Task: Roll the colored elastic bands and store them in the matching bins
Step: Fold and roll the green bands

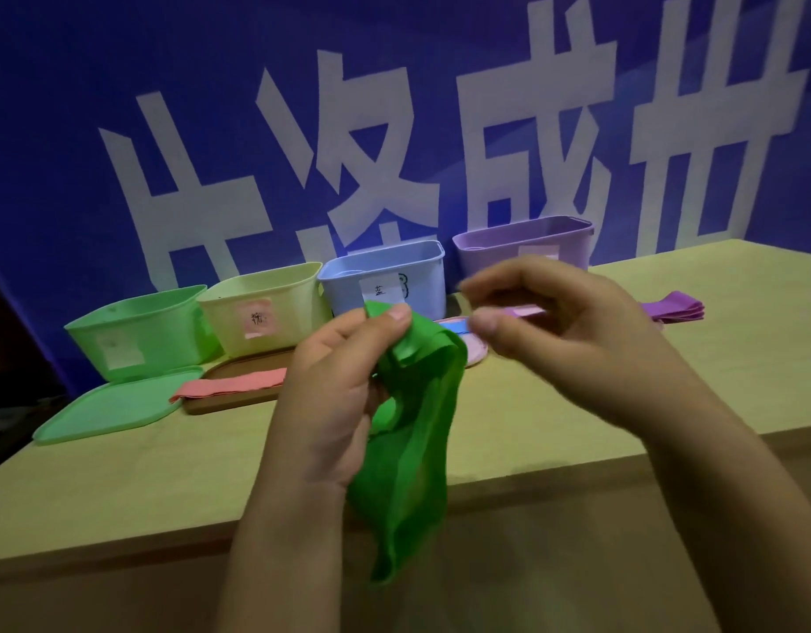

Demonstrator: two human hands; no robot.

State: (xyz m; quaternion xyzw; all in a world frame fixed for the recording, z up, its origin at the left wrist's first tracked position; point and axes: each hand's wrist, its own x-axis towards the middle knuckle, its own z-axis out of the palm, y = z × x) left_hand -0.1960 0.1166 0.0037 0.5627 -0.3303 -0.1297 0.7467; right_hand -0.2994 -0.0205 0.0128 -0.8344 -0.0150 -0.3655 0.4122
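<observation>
My left hand [335,386] pinches the top of a green elastic band [408,454] between thumb and fingers; the band hangs down loose over the table's front edge. My right hand [559,331] hovers just right of it, blurred, fingers loosely curled and holding nothing. Along the back stand a green bin [138,331], a yellow bin [266,303], a blue bin [385,276] and a purple bin [522,242]. A pink band [230,386] lies flat on a brown lid. Purple bands [673,306] lie at the right. A blue band [456,325] peeks out behind my hands.
A green lid [111,406] lies flat before the green bin. The brown lid [239,395] sits under the pink band, and a pink lid [474,354] shows behind my hands. The wooden table [143,486] runs up to a blue wall with large white characters.
</observation>
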